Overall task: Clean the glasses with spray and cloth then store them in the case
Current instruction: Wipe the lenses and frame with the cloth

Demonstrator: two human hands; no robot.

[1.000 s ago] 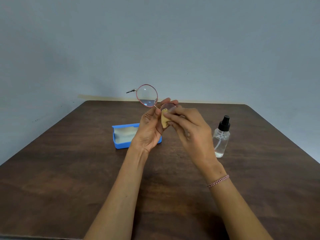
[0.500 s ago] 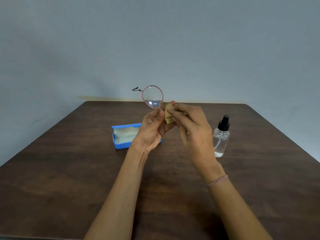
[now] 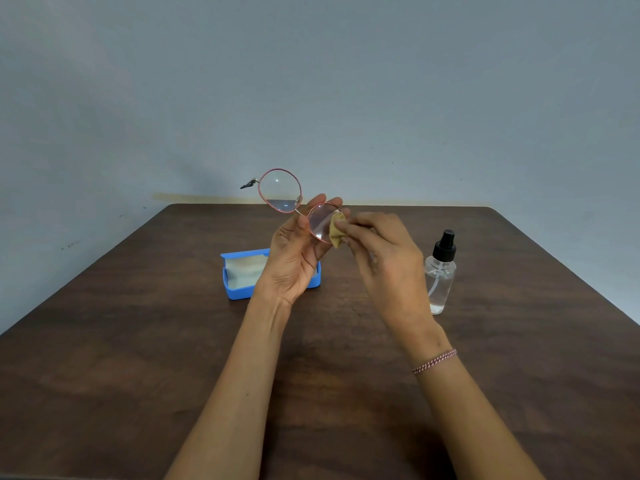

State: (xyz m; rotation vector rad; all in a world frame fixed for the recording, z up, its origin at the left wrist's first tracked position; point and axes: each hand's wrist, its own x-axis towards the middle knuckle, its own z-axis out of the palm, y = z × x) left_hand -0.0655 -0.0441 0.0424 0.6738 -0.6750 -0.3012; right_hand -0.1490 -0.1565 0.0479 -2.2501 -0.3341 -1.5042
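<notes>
1. Here, in the head view, the left hand [image 3: 294, 261] holds the glasses [image 3: 280, 190] up above the table [image 3: 138, 341]. Its thumb is on the near side by the bridge, and its fingers curl behind the lower lens.
2. The glasses are tilted. One round lens stands high and free to the left, and the other sits lower, between the two hands.
3. The right hand [image 3: 384, 258] pinches a tan cloth [image 3: 336, 233] in its fingertips, pressed to the right edge of the lower lens.
4. The blue case [image 3: 242, 271] lies open on the table behind the left hand, which partly hides it. Its pale lining shows.
5. The bottle [image 3: 440, 278], clear with a black spray top, stands upright just right of the right hand and apart from it.
6. A beaded bracelet [image 3: 434, 361] circles the right wrist.
</notes>
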